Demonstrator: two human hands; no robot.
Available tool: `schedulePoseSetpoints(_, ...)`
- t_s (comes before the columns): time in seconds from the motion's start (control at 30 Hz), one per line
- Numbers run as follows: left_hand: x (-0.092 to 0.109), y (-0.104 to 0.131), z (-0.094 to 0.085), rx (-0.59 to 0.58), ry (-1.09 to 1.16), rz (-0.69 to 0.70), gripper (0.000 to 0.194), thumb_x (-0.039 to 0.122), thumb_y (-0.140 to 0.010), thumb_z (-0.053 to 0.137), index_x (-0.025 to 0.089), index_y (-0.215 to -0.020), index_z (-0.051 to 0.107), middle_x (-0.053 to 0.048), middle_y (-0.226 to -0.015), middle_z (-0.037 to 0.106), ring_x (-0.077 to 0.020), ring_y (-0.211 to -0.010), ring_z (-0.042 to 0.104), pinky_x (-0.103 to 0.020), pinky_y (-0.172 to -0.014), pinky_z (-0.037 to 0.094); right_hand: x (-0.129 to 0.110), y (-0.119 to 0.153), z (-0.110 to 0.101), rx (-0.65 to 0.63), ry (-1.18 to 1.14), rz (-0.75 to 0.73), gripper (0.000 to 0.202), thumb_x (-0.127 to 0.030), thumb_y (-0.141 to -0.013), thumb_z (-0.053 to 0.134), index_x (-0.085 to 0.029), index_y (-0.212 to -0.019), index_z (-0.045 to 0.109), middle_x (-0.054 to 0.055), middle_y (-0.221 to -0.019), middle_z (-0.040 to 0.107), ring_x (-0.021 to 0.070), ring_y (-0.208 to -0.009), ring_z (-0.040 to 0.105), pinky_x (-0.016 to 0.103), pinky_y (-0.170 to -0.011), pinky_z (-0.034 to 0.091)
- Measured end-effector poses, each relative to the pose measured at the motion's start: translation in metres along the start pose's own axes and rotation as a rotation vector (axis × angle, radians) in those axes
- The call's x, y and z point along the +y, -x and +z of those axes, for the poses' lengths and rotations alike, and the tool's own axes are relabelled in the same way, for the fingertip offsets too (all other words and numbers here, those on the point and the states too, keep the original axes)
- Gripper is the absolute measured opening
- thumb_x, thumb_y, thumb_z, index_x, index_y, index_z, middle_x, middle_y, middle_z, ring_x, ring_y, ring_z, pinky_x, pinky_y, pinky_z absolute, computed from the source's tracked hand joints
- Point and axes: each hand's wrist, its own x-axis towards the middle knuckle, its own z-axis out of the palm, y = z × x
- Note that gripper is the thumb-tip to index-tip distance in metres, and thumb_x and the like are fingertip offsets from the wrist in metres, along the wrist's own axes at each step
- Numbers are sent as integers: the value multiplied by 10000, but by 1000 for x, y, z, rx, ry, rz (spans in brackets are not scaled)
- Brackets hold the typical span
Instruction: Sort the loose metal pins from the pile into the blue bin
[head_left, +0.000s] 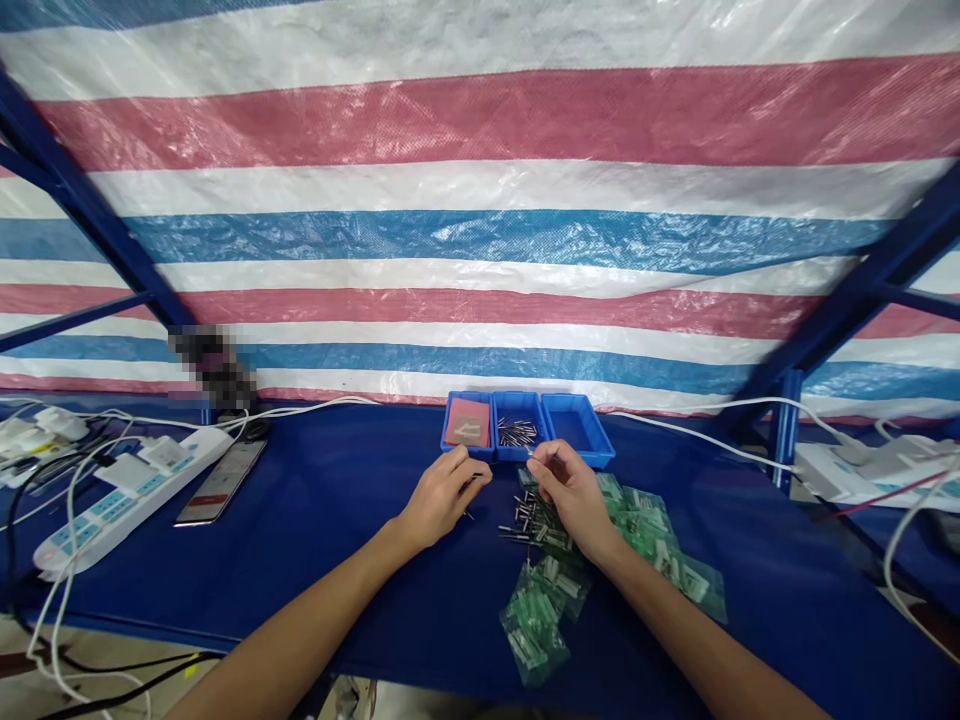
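My left hand (444, 497) is closed in a pinch over the table, left of the loose metal pieces. A thin dark metal piece (470, 515) pokes out below its fingers. My right hand (571, 500) is also closed, thumb against forefinger, with a tiny pale tip at the fingertips too small to name. Under and beside it lies a pile of dark and silver rod-like metal pieces (531, 515). Green clear plastic bags (534, 625) with small pale parts inside lie in front of that hand, and more green bags (660, 540) spread to its right.
Three joined blue trays stand behind the hands: the left tray (444, 425) holds pink material and white pieces, the middle tray (516, 400) thin metal pieces. A phone (221, 482) and a power strip (127, 505) with cables lie left. Another power strip (862, 465) is right. Striped sheeting hangs behind.
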Motion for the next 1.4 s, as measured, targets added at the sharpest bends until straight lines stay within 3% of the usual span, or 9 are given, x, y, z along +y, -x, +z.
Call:
schedulePoseSetpoints(0.23,0,0,0,-21,15,-29,197,295,-1131,503,193,-1121,672,-54,-959,595,-168,-854,582,-270,-788,485,1,0,0,21,0,6,315,-523,-940,776,-234,-930,652,-18,-813,524,120,-597,449,267,-532,388)
schedulePoseSetpoints(0.37,0,-1,0,-22,14,-27,199,295,-1132,500,192,-1125,670,-53,-958,585,-170,-861,585,-271,-800,486,1,1,1,7,-179,125,349,-552,-890,819,-232,-979,713,2,-853,562,118,-607,438,256,-514,382)
schedulePoseSetpoints(0.6,-1,-2,0,8,5,-22,211,289,-1138,480,190,-1112,665,-55,-956,583,-166,-854,590,-265,-782,492,-10,1,-1,-67,-467,312,335,-504,-863,869,-208,-973,755,-3,-806,504,103,-603,367,222,-473,305)
schedulePoseSetpoints(0.77,-1,-1,2,-8,15,-43,201,306,-1132,499,197,-1122,668,-51,-956,582,-163,-848,598,-251,-758,497,-10,0,-2,-32,-452,292,358,-496,-824,904,-224,-974,726,-9,-830,514,97,-605,393,210,-469,338)
schedulePoseSetpoints(0.87,-1,-1,3,-20,28,-49,192,301,-1129,508,200,-1126,671,-48,-954,591,-161,-845,604,-252,-762,503,-7,1,1,12,-338,227,369,-490,-805,919,-238,-934,683,-44,-732,474,97,-570,385,202,-458,360)
schedulePoseSetpoints(0.97,-2,-1,3,-27,58,-48,173,300,-1126,518,200,-1139,658,-50,-970,620,-164,-866,617,-257,-776,511,-6,2,4,27,-315,252,390,-515,-820,901,-235,-871,636,-81,-644,384,83,-512,292,183,-408,308)
schedulePoseSetpoints(1.13,-1,0,5,-40,107,-43,170,295,-1131,505,205,-1159,647,-57,-1021,647,-169,-918,642,-280,-853,523,-7,2,4,23,-347,329,484,-587,-843,852,-209,-744,567,-90,-630,381,51,-461,198,172,-348,255)
schedulePoseSetpoints(1.3,1,0,7,-59,130,-35,189,311,-1137,490,211,-1188,642,-54,-1034,645,-166,-929,650,-277,-858,528,-2,-1,2,63,-254,281,448,-620,-853,819,-206,-840,650,-84,-650,441,46,-430,259,177,-331,318)
schedulePoseSetpoints(1.4,2,0,6,-69,140,-37,193,295,-1141,476,211,-1195,642,-56,-1048,642,-162,-927,646,-281,-868,527,0,-2,0,29,-190,258,451,-613,-884,783,-228,-1106,705,-25,-801,606,79,-464,408,202,-340,388)
